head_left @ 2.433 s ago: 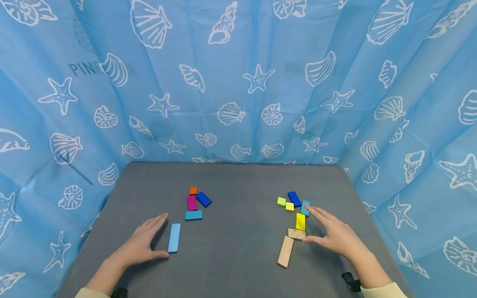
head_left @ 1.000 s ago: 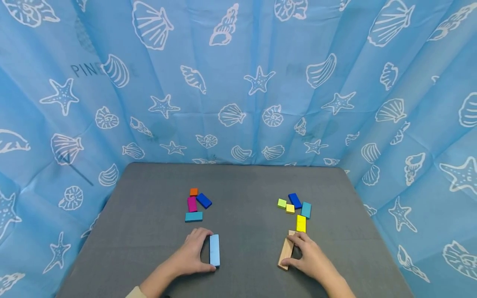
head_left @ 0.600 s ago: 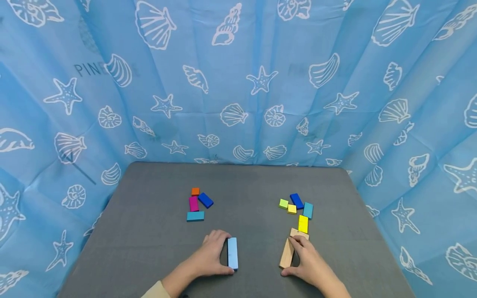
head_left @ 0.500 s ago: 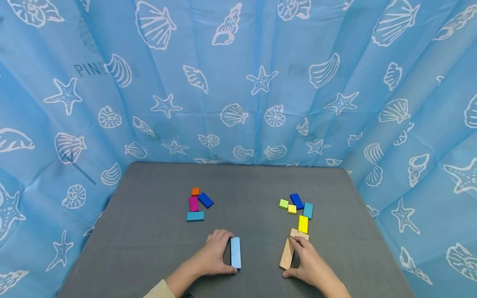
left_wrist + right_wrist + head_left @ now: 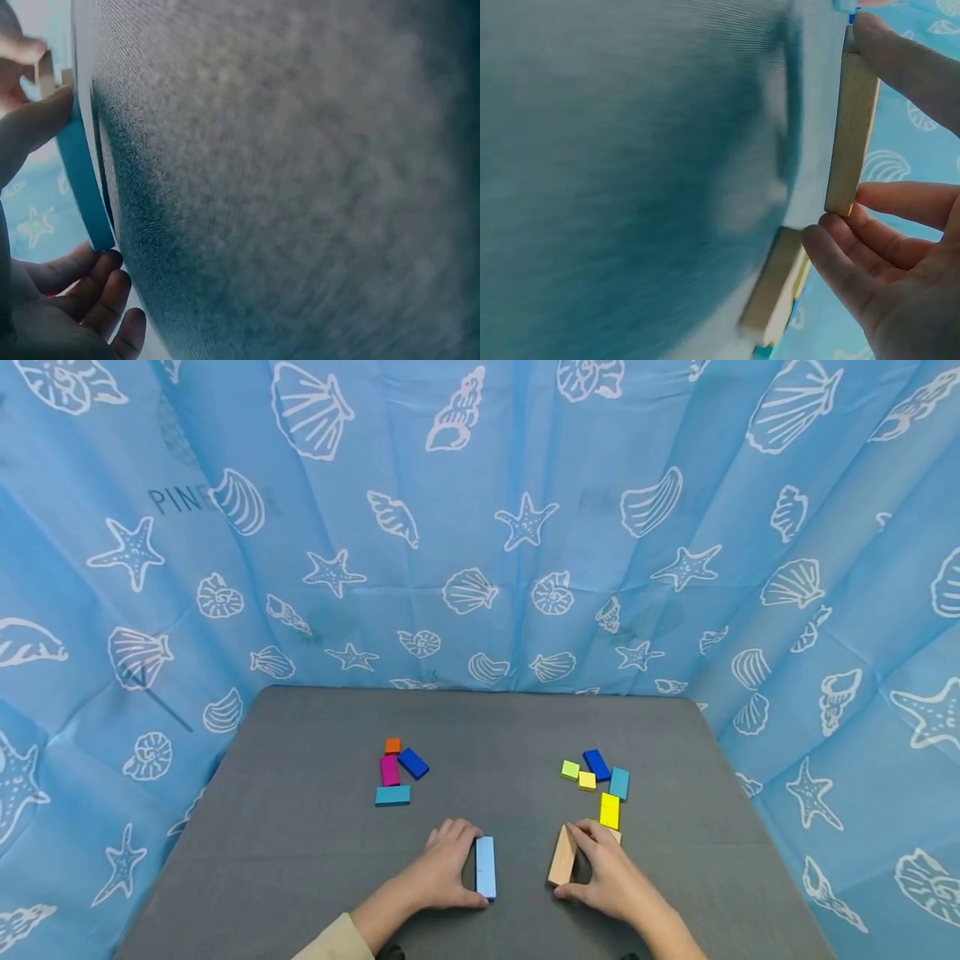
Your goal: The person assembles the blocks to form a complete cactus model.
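Observation:
In the head view my left hand (image 5: 444, 867) pinches a long light blue block (image 5: 486, 868) by its two ends, thumb at the near end and fingertips at the far one. The left wrist view shows the same light blue block (image 5: 84, 176) standing close to the table surface. My right hand (image 5: 606, 870) holds a long plain wooden block (image 5: 562, 856) the same way, end to end. A gap of bare table lies between the two held blocks. A shorter wooden block (image 5: 771, 289) sits just beside my right fingers, mostly hidden by them in the head view.
Beyond my left hand lie orange (image 5: 392, 746), magenta (image 5: 389, 770), dark blue (image 5: 413, 763) and teal (image 5: 393, 796) blocks. Beyond the right lie green (image 5: 570, 769), small yellow (image 5: 587, 781), dark blue (image 5: 597, 765), teal (image 5: 619, 783) and bright yellow (image 5: 610, 811) blocks. A shell-printed curtain (image 5: 480, 527) hangs behind the table.
My left hand has carried the light blue block rightward to mid-table. My right hand has moved from the teal block to the long wooden block, gripped it and shifted it slightly left.

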A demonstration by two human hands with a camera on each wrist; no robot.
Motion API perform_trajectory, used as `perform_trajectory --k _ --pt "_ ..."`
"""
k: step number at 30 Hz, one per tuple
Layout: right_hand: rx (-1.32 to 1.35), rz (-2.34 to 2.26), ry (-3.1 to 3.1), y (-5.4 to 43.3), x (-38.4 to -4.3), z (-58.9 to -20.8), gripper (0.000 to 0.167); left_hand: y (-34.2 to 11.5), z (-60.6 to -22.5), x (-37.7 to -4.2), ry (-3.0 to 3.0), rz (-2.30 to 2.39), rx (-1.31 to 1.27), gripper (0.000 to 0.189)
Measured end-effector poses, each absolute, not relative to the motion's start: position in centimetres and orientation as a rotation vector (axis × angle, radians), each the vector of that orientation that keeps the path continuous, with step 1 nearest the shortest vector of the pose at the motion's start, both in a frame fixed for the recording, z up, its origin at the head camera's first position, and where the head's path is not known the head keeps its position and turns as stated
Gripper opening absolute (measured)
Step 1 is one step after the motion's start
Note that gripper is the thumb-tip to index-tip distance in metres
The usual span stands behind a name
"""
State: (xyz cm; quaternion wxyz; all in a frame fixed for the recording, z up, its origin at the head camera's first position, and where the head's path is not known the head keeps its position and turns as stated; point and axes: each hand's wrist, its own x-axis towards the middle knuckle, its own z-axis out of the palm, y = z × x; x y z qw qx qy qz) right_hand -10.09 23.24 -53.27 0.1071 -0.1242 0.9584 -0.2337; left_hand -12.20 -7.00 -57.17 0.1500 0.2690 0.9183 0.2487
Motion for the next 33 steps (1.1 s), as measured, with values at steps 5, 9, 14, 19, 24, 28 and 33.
perform_trajectory --k 5,9,14,19,24,28,33 --pt "-0.471 -0.696 2.861 22.2 -11.6 -52.9 0.098 -6.8 -57.2 -12.3 2.638 0.682 0.761 0.091" --pt "-0.53 -0.729 2.872 21.5 -12.8 -52.9 0.095 -6.6 -57.0 -12.2 2.653 0.651 0.736 0.096" --pt "-0.562 -0.818 2.861 20.3 -14.5 -53.1 0.095 -6.7 -57.0 -12.0 2.64 0.638 0.681 0.11" --pt "-0.614 -0.889 2.817 19.1 -16.0 -53.5 0.094 -6.9 -57.0 -12.1 2.632 0.667 0.654 0.109" --pt "-0.66 -0.962 2.723 18.0 -17.3 -53.9 0.094 -6.8 -56.8 -12.0 2.639 0.63 0.641 0.108" --pt "-0.716 -0.953 2.674 17.1 -18.2 -54.2 0.094 -6.7 -56.7 -11.8 2.637 0.612 0.616 0.108" --pt "-0.77 -0.939 2.635 16.2 -18.8 -54.5 0.092 -6.6 -56.6 -11.6 2.656 0.587 0.64 0.106"
